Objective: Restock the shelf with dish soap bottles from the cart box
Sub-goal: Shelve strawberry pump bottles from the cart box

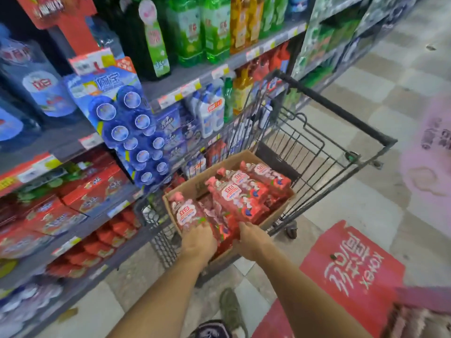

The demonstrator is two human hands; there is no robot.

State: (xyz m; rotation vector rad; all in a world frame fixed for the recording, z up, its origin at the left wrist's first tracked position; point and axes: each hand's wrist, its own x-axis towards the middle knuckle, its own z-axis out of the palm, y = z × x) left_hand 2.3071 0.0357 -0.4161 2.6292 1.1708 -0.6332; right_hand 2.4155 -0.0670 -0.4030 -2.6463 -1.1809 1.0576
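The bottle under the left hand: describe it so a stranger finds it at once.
Find the wire cart beside the shelves; a cardboard box sits inside. The bottle is the pink one at the box's near left corner, apart from the stacked ones.

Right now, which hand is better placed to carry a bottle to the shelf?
Left. The left hand grips a pink bottle at the box's shelf-side end; the right hand is farther from the shelf.

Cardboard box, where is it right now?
Head view, centre: the cardboard box sits inside the black wire cart beside the shelf, full of pink-red dish soap bottles, both hands at its near end.
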